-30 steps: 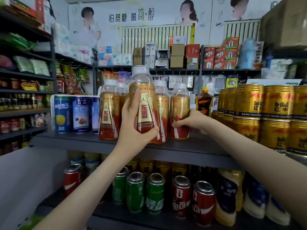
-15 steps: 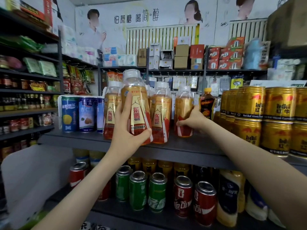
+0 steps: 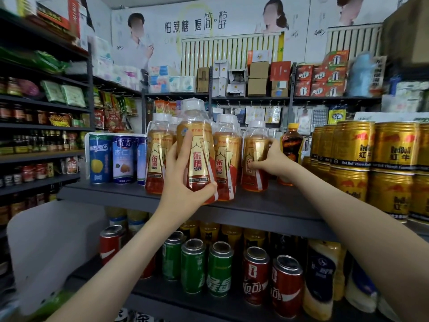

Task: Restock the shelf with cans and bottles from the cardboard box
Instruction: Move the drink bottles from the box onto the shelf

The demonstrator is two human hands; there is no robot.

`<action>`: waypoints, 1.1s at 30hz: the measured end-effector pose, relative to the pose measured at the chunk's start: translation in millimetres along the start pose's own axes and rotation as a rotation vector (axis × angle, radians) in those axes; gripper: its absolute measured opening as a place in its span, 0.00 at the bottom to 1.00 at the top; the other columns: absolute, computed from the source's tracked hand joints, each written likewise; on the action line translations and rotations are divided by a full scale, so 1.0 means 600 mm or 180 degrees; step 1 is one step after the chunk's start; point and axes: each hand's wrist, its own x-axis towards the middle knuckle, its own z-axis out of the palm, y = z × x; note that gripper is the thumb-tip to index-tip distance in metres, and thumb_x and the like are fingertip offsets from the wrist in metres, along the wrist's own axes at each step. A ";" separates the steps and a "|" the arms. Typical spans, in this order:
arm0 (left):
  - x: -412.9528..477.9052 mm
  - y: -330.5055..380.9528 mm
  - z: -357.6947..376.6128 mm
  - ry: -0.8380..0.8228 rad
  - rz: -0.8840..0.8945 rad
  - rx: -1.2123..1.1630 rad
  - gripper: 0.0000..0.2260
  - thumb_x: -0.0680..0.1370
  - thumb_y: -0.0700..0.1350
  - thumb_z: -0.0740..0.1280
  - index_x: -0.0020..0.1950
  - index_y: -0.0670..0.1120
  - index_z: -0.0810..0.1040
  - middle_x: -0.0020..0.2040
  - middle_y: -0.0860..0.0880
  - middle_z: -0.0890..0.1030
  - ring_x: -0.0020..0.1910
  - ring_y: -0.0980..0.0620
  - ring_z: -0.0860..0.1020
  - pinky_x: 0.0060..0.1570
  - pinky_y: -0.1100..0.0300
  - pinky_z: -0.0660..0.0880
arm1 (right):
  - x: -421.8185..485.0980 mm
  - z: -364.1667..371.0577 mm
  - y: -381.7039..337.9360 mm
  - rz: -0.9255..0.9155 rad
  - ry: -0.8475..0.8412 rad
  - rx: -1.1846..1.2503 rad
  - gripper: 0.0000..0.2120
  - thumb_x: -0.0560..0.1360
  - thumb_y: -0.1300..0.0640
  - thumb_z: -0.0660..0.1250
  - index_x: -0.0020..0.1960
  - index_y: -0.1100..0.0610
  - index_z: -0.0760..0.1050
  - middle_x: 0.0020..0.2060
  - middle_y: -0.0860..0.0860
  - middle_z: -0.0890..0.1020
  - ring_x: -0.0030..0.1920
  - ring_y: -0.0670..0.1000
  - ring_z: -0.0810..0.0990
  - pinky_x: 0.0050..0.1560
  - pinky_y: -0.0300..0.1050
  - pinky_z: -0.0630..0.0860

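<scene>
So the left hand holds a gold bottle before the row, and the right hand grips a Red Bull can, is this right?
Not quite. The head view shows the right hand gripping the rightmost bottle of the row instead. The left hand does hold a gold bottle before the row.

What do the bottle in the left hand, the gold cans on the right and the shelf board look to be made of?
Bottle in the left hand: likely clear plastic; see-through shoulder, white cap, glossy gold printed wrap. Gold cans: probably metal; bright streaked sheen, rimmed tops. Shelf board: perhaps painted metal, matte dark grey; hard to tell.
</scene>
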 end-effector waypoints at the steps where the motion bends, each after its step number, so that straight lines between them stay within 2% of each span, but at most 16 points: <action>1: 0.000 -0.001 0.000 -0.0014 0.0013 0.0014 0.45 0.66 0.47 0.72 0.72 0.74 0.49 0.76 0.55 0.55 0.75 0.57 0.55 0.71 0.52 0.58 | 0.001 -0.005 0.003 0.0002 -0.0190 0.0021 0.43 0.71 0.61 0.74 0.75 0.58 0.49 0.60 0.54 0.74 0.56 0.53 0.75 0.56 0.50 0.74; 4: 0.001 -0.004 0.001 -0.0001 0.0025 -0.0006 0.46 0.66 0.47 0.72 0.71 0.75 0.48 0.75 0.55 0.55 0.74 0.57 0.56 0.68 0.56 0.59 | 0.003 -0.008 0.001 0.0100 -0.0352 -0.0002 0.39 0.66 0.55 0.78 0.70 0.57 0.61 0.61 0.55 0.77 0.56 0.53 0.77 0.54 0.49 0.75; 8: 0.003 -0.009 -0.001 -0.0001 0.0004 -0.0034 0.45 0.66 0.46 0.72 0.71 0.75 0.49 0.75 0.53 0.56 0.75 0.54 0.56 0.69 0.53 0.61 | 0.030 -0.003 0.013 0.0157 -0.0172 -0.0113 0.65 0.42 0.34 0.81 0.72 0.56 0.60 0.65 0.55 0.71 0.63 0.56 0.73 0.62 0.55 0.74; 9: 0.003 -0.010 -0.001 -0.0002 -0.0005 -0.0026 0.45 0.66 0.46 0.72 0.71 0.75 0.49 0.76 0.53 0.56 0.75 0.54 0.55 0.70 0.52 0.61 | 0.024 -0.002 0.007 0.0210 -0.0297 -0.0011 0.63 0.47 0.36 0.82 0.74 0.55 0.57 0.66 0.55 0.70 0.64 0.57 0.72 0.63 0.54 0.73; 11: 0.004 -0.012 0.000 0.0015 -0.0007 0.0012 0.45 0.66 0.47 0.72 0.70 0.76 0.48 0.76 0.53 0.55 0.75 0.55 0.55 0.70 0.52 0.59 | 0.010 -0.004 -0.002 0.0411 -0.0672 0.0220 0.49 0.64 0.52 0.79 0.74 0.55 0.52 0.65 0.56 0.71 0.62 0.56 0.73 0.55 0.49 0.74; 13: 0.007 -0.011 0.004 0.0015 0.0001 0.0007 0.45 0.66 0.47 0.71 0.70 0.76 0.48 0.76 0.53 0.55 0.76 0.55 0.54 0.70 0.53 0.58 | 0.010 -0.010 0.007 0.0496 -0.0939 0.0264 0.41 0.70 0.64 0.71 0.74 0.53 0.49 0.62 0.57 0.72 0.58 0.55 0.75 0.46 0.47 0.75; 14: 0.009 -0.011 0.005 0.0007 0.0000 -0.0023 0.45 0.66 0.47 0.71 0.70 0.76 0.49 0.76 0.53 0.55 0.76 0.54 0.53 0.70 0.52 0.58 | 0.007 -0.010 0.009 0.0493 -0.0943 0.0195 0.43 0.71 0.66 0.69 0.74 0.51 0.47 0.62 0.58 0.73 0.58 0.56 0.76 0.49 0.50 0.77; 16: 0.012 -0.011 0.010 -0.0009 0.0004 -0.0079 0.45 0.66 0.47 0.71 0.71 0.75 0.49 0.76 0.53 0.54 0.77 0.53 0.52 0.70 0.53 0.58 | 0.006 -0.009 0.017 0.0319 -0.0816 0.0061 0.49 0.69 0.65 0.72 0.75 0.45 0.42 0.62 0.59 0.74 0.59 0.58 0.76 0.59 0.55 0.75; 18: 0.016 -0.010 0.014 -0.0019 0.0018 -0.0082 0.45 0.66 0.48 0.71 0.72 0.73 0.49 0.76 0.54 0.53 0.76 0.56 0.51 0.69 0.59 0.56 | 0.003 -0.005 0.020 0.0125 -0.0669 0.0000 0.53 0.67 0.63 0.76 0.75 0.46 0.41 0.61 0.57 0.74 0.60 0.58 0.75 0.61 0.52 0.73; 20: 0.020 -0.007 0.018 -0.0021 0.0053 -0.0088 0.44 0.66 0.48 0.71 0.72 0.73 0.48 0.76 0.54 0.52 0.75 0.59 0.50 0.69 0.62 0.55 | -0.001 -0.001 0.018 0.0113 -0.0496 -0.0092 0.50 0.60 0.55 0.81 0.72 0.51 0.54 0.59 0.53 0.75 0.60 0.56 0.76 0.56 0.49 0.75; 22: 0.024 -0.003 0.019 -0.0023 0.0110 -0.0103 0.45 0.67 0.47 0.71 0.72 0.73 0.49 0.76 0.54 0.52 0.76 0.55 0.53 0.72 0.50 0.58 | -0.003 0.007 0.014 0.0234 -0.0319 -0.0283 0.41 0.57 0.49 0.82 0.64 0.58 0.67 0.55 0.52 0.78 0.54 0.53 0.78 0.46 0.44 0.77; 24: 0.027 0.000 0.019 -0.0029 0.0125 -0.0102 0.45 0.67 0.46 0.72 0.72 0.74 0.49 0.76 0.54 0.53 0.76 0.52 0.55 0.72 0.43 0.61 | -0.002 0.013 0.011 0.0280 0.0021 -0.0488 0.36 0.60 0.45 0.81 0.59 0.61 0.70 0.54 0.54 0.77 0.52 0.53 0.77 0.45 0.43 0.77; 26: 0.027 0.000 0.019 -0.0051 0.0137 -0.0109 0.45 0.67 0.46 0.72 0.72 0.74 0.49 0.76 0.54 0.52 0.76 0.53 0.55 0.72 0.46 0.60 | 0.003 0.014 0.013 0.0365 0.0222 -0.0528 0.41 0.61 0.45 0.80 0.65 0.64 0.67 0.60 0.58 0.74 0.56 0.56 0.77 0.50 0.45 0.76; 28: 0.026 -0.005 0.016 -0.0062 0.0199 -0.0095 0.45 0.68 0.46 0.73 0.72 0.72 0.49 0.77 0.55 0.51 0.75 0.60 0.52 0.71 0.59 0.56 | 0.002 0.013 0.014 0.0440 0.0108 -0.0263 0.46 0.67 0.55 0.77 0.74 0.62 0.53 0.65 0.59 0.71 0.61 0.57 0.74 0.49 0.46 0.72; 30: 0.025 -0.014 0.013 -0.0059 0.0270 -0.0050 0.46 0.69 0.42 0.75 0.73 0.71 0.50 0.77 0.56 0.50 0.71 0.72 0.49 0.63 0.73 0.52 | -0.001 0.011 0.021 0.0318 -0.0005 -0.0124 0.49 0.70 0.63 0.74 0.76 0.58 0.41 0.66 0.59 0.69 0.60 0.56 0.73 0.50 0.47 0.71; 33: 0.025 -0.021 0.011 -0.0041 0.0273 -0.0009 0.46 0.70 0.39 0.74 0.73 0.69 0.50 0.76 0.57 0.50 0.65 0.81 0.46 0.57 0.77 0.51 | -0.005 0.017 0.023 0.0005 0.0139 -0.0358 0.53 0.69 0.63 0.75 0.76 0.56 0.37 0.66 0.58 0.70 0.65 0.57 0.72 0.59 0.50 0.71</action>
